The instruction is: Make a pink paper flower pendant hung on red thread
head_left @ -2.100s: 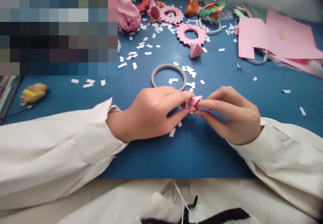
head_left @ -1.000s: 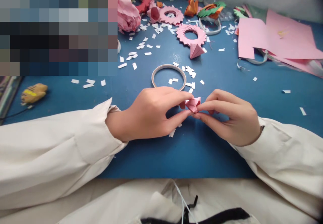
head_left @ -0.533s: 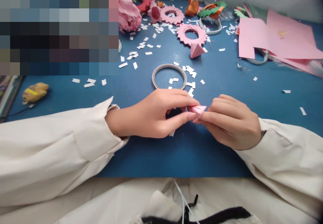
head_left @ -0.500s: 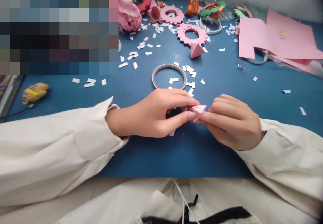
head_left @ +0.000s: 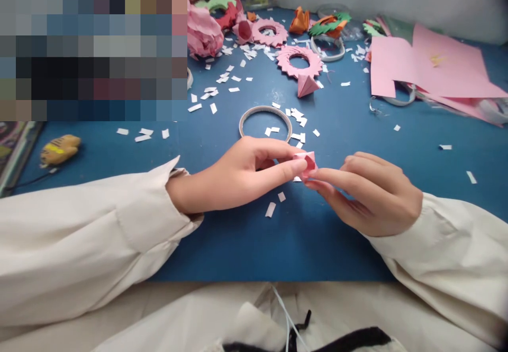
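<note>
"Fingers of left hand [head_left: 244, 176] and right hand [head_left: 377, 196] — how set?"
"Almost closed, pinching one small pink folded paper [head_left: 306, 156] from both sides."
"How far along?"
"Folded into shape by the look of it — but gaping beside the right fingers, so probably unfinished."
"Already complete?"
"Apparently: pleated pink ring [head_left: 283, 62] and pink paper cone [head_left: 307, 86], lying on the counter [head_left: 254, 249] beyond the fingers."

The left hand [head_left: 254, 169] and right hand [head_left: 373, 196] pinch folded pink paper [head_left: 305, 157] above a blue table [head_left: 246, 251].
</note>
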`<state>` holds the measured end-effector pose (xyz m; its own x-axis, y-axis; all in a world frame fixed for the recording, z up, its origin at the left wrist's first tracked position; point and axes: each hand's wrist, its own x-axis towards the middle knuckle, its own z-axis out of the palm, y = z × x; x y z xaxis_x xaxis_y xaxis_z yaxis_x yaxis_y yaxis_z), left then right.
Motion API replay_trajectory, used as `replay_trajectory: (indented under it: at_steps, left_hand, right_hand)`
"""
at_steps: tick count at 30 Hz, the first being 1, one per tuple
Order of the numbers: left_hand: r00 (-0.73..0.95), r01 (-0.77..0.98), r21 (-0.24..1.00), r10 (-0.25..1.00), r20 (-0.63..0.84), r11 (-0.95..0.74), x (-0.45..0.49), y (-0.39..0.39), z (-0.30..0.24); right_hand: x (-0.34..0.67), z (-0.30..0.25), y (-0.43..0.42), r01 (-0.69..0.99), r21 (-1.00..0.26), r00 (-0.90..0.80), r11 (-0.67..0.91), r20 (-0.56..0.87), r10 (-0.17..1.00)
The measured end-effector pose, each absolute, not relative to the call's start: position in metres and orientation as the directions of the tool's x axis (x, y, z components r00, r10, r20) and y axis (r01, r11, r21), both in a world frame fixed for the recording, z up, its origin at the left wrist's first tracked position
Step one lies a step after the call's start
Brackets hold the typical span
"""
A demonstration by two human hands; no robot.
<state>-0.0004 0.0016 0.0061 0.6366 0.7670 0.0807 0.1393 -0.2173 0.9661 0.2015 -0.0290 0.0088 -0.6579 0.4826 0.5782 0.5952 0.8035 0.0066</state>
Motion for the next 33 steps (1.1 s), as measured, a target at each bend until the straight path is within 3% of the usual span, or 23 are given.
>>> replay_trajectory:
  at_steps: [10, 33]
  left_hand:
    - [0.619, 0.087, 0.996, 0.784, -0.037, -0.022, 0.0002, -0.0020, 0.0052]
    - [0.647, 0.076, 0.996, 0.762, -0.018, -0.041, 0.0017, -0.0024, 0.0025]
  right_hand:
    - [0.2013, 0.0095, -0.0304, 0.594, 0.074, -0.685, 0.801, 0.569, 0.455]
    - [0.1981, 0.0019, -0.0306, 0.606, -0.043, -0.648, 0.795, 0.553, 0.524]
